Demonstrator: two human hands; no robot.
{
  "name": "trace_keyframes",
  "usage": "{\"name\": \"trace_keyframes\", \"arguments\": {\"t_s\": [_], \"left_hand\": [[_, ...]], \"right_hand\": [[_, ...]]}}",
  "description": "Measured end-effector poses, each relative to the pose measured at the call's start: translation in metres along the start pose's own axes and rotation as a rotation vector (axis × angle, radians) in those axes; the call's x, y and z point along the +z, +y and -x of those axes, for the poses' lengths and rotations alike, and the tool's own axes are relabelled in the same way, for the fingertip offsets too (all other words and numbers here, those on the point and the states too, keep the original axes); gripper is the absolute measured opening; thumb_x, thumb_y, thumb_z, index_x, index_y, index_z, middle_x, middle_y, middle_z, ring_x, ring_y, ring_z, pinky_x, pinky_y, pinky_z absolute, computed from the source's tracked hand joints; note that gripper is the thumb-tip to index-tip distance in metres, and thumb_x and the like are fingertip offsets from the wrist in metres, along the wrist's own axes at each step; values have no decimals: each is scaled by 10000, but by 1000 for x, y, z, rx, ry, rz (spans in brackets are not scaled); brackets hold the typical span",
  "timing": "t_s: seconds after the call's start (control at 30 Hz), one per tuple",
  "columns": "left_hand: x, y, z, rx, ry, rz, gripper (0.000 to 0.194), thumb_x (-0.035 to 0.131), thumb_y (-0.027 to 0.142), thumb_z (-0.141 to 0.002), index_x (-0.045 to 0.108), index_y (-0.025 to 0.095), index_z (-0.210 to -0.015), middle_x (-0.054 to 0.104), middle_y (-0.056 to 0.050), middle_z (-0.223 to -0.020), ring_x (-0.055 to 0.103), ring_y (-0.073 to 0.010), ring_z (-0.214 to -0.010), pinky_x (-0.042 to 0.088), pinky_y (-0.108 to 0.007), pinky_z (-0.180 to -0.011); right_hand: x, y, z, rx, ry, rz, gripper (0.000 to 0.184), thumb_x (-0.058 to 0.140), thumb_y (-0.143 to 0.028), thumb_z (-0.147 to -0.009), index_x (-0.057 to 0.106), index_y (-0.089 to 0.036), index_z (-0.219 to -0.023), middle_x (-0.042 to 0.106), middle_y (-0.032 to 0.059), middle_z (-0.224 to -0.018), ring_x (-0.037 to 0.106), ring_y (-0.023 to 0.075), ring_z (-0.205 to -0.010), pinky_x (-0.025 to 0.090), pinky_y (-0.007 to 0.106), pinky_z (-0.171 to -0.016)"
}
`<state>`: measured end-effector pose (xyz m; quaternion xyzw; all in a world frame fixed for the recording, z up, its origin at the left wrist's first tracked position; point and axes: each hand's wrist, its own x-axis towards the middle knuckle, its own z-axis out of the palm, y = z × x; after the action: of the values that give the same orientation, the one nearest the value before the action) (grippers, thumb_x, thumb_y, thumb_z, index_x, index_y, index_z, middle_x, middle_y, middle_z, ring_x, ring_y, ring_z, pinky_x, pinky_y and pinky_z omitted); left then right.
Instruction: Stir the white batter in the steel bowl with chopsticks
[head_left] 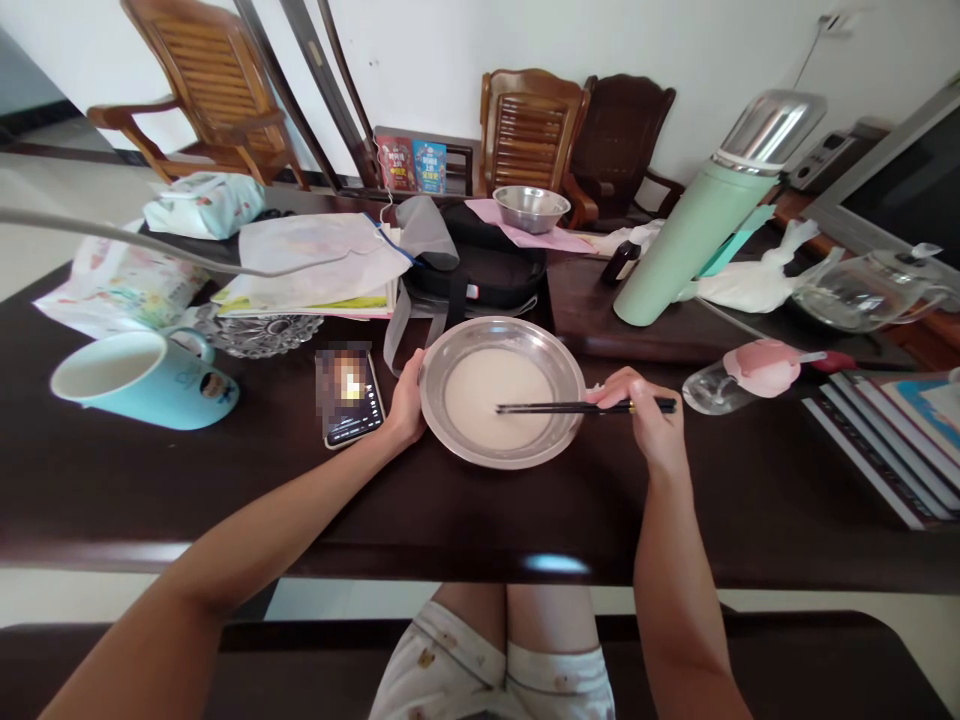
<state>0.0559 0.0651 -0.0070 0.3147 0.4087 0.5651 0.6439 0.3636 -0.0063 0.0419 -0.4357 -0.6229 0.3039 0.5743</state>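
A wide metal bowl [504, 453] rests on the dark table in front of me, with a milky white liquid [487, 390] inside. My left hand [409, 400] grips the bowl's left rim, its fingers mostly hidden behind the side. In my right hand [646, 410] are black chopsticks [555, 407], held nearly level over the bowl's right rim. Their tips meet the liquid near its middle. Just left of my left hand lies a phone [351, 395] with its screen lit and partly blurred.
Around the bowl stand a blue mug [142, 380], a cut-glass dish [259, 333], a black bag [487, 270], a green thermos [690, 220], a pink-lidded bottle [739, 378] and stacked books [885, 440]. A smaller metal bowl [531, 210] sits farther back. A grey cable [187, 250] crosses the upper left.
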Motion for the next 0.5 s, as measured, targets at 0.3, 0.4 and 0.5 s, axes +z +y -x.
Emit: {"name": "trace_keyframes", "arguments": {"t_s": [0.3, 0.4, 0.5], "left_hand": [[1, 0, 0, 12, 2, 3, 510, 738, 669, -786, 755, 195, -972, 810, -87, -985, 693, -391, -1208, 559, -469, -1022], [1, -1, 0, 14, -7, 4, 516, 741, 673, -786, 754, 197, -983, 809, -88, -988, 685, -396, -1226, 556, -474, -1032], [1, -1, 0, 25, -7, 7, 520, 743, 673, -784, 756, 195, -987, 810, -92, -999, 684, -402, -1232, 556, -475, -1035]], "right_hand": [[9, 0, -4, 22, -141, 116, 354, 629, -541, -991, 848, -294, -862, 839, 66, -918, 714, 256, -925, 582, 435, -857], [2, 1, -2, 47, -3, 93, 403, 619, -554, -992, 832, -279, -789, 819, 75, -874, 715, 253, -871, 579, 413, -781], [-2, 1, 1, 55, 35, 28, 466, 594, -565, -1001, 810, -277, -705, 801, 72, -798, 715, 258, -818, 579, 425, -770]]}}
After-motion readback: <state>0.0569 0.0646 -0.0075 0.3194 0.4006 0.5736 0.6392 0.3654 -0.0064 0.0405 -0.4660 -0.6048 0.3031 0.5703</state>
